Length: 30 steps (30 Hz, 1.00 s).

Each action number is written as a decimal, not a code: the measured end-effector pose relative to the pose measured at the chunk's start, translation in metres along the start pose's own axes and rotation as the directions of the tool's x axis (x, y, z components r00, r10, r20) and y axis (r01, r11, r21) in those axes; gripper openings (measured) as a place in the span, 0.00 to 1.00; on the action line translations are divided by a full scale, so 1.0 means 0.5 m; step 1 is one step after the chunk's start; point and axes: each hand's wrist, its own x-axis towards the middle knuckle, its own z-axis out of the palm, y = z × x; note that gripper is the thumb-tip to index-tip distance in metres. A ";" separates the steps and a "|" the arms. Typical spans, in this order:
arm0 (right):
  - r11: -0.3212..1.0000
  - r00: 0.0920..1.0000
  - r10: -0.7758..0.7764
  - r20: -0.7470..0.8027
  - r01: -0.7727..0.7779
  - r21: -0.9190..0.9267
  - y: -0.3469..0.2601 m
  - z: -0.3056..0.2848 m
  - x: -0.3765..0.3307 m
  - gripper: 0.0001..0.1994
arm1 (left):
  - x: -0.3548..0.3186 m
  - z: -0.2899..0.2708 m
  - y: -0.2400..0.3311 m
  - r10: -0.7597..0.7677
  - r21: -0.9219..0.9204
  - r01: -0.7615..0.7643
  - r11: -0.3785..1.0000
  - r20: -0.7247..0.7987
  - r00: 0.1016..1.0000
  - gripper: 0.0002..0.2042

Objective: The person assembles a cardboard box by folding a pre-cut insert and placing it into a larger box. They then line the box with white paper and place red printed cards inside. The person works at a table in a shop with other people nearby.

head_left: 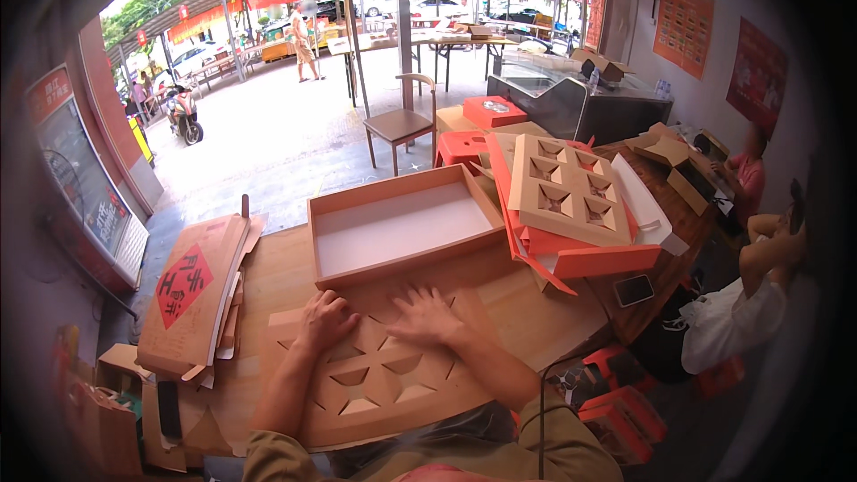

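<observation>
Wooden table (553, 321), hands (375, 321) seemingly pressing die-cut cardboard insert (375, 384)

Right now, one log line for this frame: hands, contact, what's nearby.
left hand: flat on cardboard insert | right hand: flat on same insert | holding: nothing | behind: open box tray | left: flat box stack

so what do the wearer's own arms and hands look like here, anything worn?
Both hands are bare: the left hand and right hand show no gloves, and no rings or watch can be made out. The forearms are uncovered up to the elbows, where olive-khaki sleeves begin at the lower edge of the picture. The right hand is slightly motion-blurred.
</observation>
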 end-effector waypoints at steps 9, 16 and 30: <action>1.000 0.999 0.009 0.048 -0.010 0.015 -0.002 -0.004 0.003 0.48 | -0.003 0.010 -0.010 -0.017 -0.014 0.017 1.000 0.003 1.000 0.15; 0.995 1.000 0.020 -0.017 -0.019 0.100 0.001 0.000 0.002 0.45 | -0.007 0.019 -0.016 -0.036 -0.006 0.036 0.999 0.008 0.999 0.15; 0.995 1.000 -0.014 0.000 0.013 0.101 0.005 -0.007 -0.007 0.41 | -0.002 0.004 0.001 -0.039 -0.006 0.039 0.999 0.010 0.999 0.16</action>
